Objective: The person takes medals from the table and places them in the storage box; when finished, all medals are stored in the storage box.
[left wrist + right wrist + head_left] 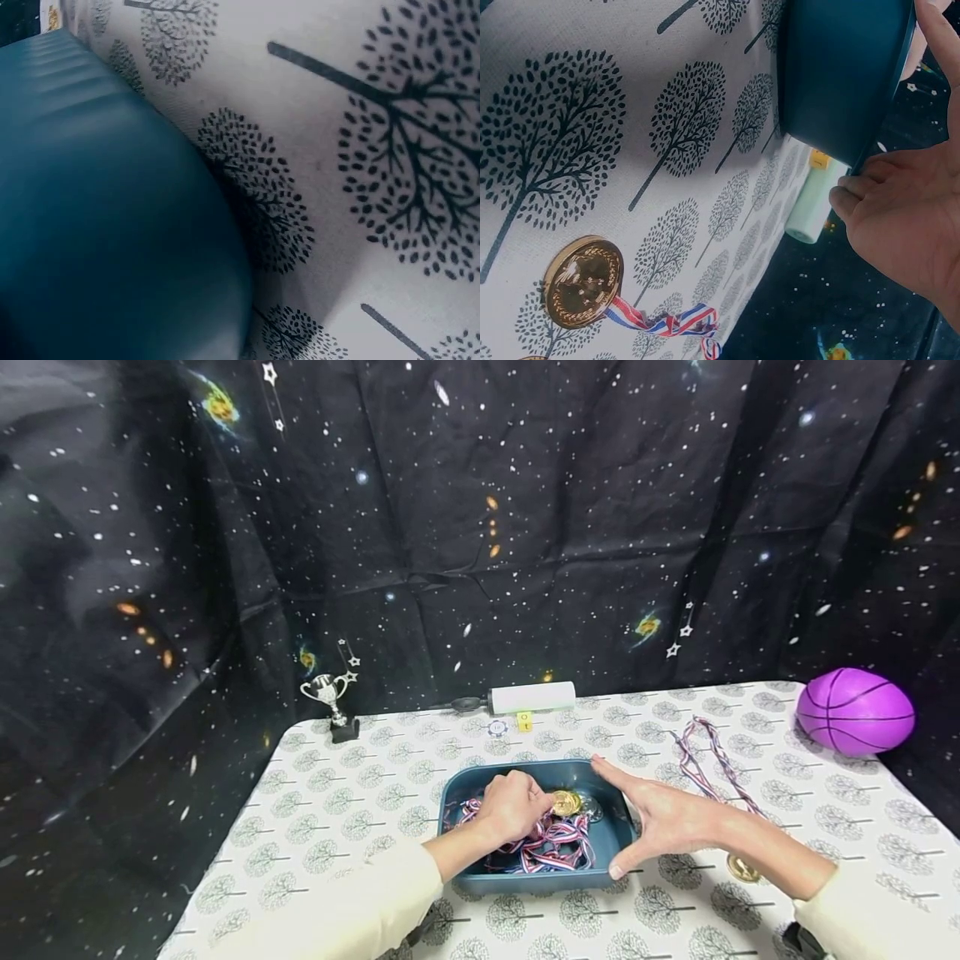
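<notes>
A dark blue bin [536, 883] stands on the table and holds tangled red, white and blue ribbons [558, 852], gold medals [566, 803] and a silver medal [592, 811]. My left hand [513, 806] reaches into it with curled fingers, pinching the edge of a gold medal; the fingertips are partly hidden. My right hand [667, 818] spans the bin's right end, fingers spread, thumb at the front rim and fingertips at the back corner. In the left wrist view only the bin's outer wall [127, 202] shows, without the hand.
Right of the bin lies another gold medal [583, 282] with a striped ribbon [697, 760]. A purple ball [855, 712] sits at the back right, a small trophy [330, 706] at the back left. A white cylinder [532, 697], yellow block [524, 722] and round chip [497, 727] lie behind.
</notes>
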`<state>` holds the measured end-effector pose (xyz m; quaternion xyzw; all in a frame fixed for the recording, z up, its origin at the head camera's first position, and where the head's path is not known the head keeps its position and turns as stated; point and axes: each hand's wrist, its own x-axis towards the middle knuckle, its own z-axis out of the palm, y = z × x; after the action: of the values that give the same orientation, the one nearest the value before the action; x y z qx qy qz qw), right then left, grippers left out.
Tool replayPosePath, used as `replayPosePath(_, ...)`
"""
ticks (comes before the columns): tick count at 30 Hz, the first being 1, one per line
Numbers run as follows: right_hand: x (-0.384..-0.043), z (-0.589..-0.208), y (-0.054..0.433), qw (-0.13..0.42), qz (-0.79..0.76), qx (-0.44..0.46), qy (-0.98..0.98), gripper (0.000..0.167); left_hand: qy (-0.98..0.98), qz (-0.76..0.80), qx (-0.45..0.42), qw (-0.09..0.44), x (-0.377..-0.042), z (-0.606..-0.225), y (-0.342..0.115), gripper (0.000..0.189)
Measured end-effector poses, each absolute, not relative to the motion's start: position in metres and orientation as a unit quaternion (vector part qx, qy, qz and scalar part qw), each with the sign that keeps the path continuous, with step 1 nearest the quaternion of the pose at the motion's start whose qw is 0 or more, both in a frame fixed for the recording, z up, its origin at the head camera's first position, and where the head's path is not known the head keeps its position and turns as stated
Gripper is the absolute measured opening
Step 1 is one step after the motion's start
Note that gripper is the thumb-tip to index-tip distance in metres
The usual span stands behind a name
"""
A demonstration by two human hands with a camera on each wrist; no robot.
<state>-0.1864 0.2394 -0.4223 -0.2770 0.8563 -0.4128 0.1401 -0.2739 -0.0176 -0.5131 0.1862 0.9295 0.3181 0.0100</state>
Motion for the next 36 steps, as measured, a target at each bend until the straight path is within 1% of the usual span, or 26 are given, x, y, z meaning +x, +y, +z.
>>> replayPosePath(4,-0.186,-0.422,0.239,0.143,-0.417,-0.273,0.855,0.14,0.939,0.286,0.192,-0.006,-0.275,-0.519,-0.016,0.04)
replayPosePath(7,-0.186,-0.422,0.238,0.143,-0.418,-0.274,0.854,0.14,0.944,0.266,0.196,-0.008,-0.266,-0.502,-0.016,0.039)
replayPosePath(11,-0.186,-0.422,0.238,0.143,-0.416,-0.274,0.855,0.14,0.941,0.258,0.215,-0.034,-0.251,-0.478,-0.018,0.033)
replayPosePath(14,-0.187,-0.422,0.237,0.146,-0.417,-0.27,0.855,0.141,0.935,0.264,0.231,-0.049,-0.251,-0.478,-0.022,0.03)
replayPosePath(17,-0.187,-0.423,0.237,0.149,-0.417,-0.266,0.856,0.142,0.93,0.273,0.243,-0.047,-0.256,-0.486,-0.026,0.027)
replayPosePath(19,-0.186,-0.423,0.237,0.148,-0.414,-0.266,0.857,0.142,0.927,0.279,0.249,-0.041,-0.256,-0.483,-0.028,0.025)
replayPosePath(22,-0.186,-0.425,0.239,0.141,-0.407,-0.267,0.862,0.144,0.922,0.28,0.266,-0.033,-0.251,-0.468,-0.032,0.02)
replayPosePath(24,-0.185,-0.425,0.24,0.131,-0.4,-0.271,0.866,0.144,0.92,0.276,0.278,-0.018,-0.244,-0.449,-0.036,0.017)
replayPosePath(28,-0.182,-0.419,0.247,0.113,-0.382,-0.266,0.878,0.142,0.913,0.234,0.332,-0.031,-0.242,-0.429,-0.047,0.011)
replayPosePath(32,-0.179,-0.411,0.259,0.081,-0.36,-0.262,0.892,0.136,0.902,0.199,0.381,-0.049,-0.24,-0.413,-0.064,0.017)
replayPosePath(34,-0.177,-0.409,0.269,0.053,-0.345,-0.26,0.9,0.131,0.896,0.191,0.397,-0.053,-0.24,-0.406,-0.074,0.024)
replayPosePath(36,-0.175,-0.408,0.279,0.033,-0.343,-0.258,0.903,0.125,0.894,0.191,0.402,-0.049,-0.239,-0.401,-0.086,0.036)
